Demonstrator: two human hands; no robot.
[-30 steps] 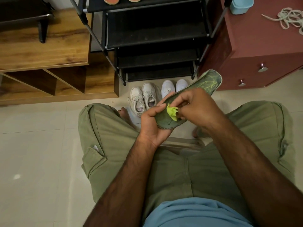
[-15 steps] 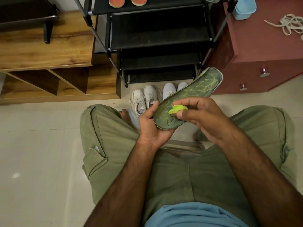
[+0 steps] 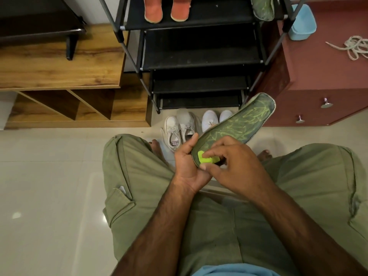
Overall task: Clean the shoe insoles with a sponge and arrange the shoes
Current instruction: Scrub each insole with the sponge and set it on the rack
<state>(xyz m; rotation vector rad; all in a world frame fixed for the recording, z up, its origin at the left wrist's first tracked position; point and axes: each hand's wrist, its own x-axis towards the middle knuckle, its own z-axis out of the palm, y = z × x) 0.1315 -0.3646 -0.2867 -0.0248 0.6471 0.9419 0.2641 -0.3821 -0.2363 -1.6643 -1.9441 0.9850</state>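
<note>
My left hand (image 3: 187,166) grips the heel end of a dark green insole (image 3: 241,124) with pale green streaks, its toe end pointing up and right. My right hand (image 3: 233,166) pinches a small lime-green sponge (image 3: 207,158) and presses it on the insole's heel part. Two pairs of white shoes (image 3: 180,128) (image 3: 211,118) stand on the floor in front of the black shoe rack (image 3: 199,58). Another green insole (image 3: 261,7) and two orange insoles (image 3: 153,10) lie on the rack's top shelf.
A wooden shelf unit (image 3: 59,76) stands left of the rack, a maroon drawer cabinet (image 3: 318,76) to the right with a light blue tub (image 3: 301,22) and a coiled white rope (image 3: 356,46) on top. Pale floor tiles (image 3: 49,196) stretch left of my knees.
My right hand with the sponge has slid down the insole from its middle to the heel end. The view has tilted up, showing more of the rack's top shelf.
</note>
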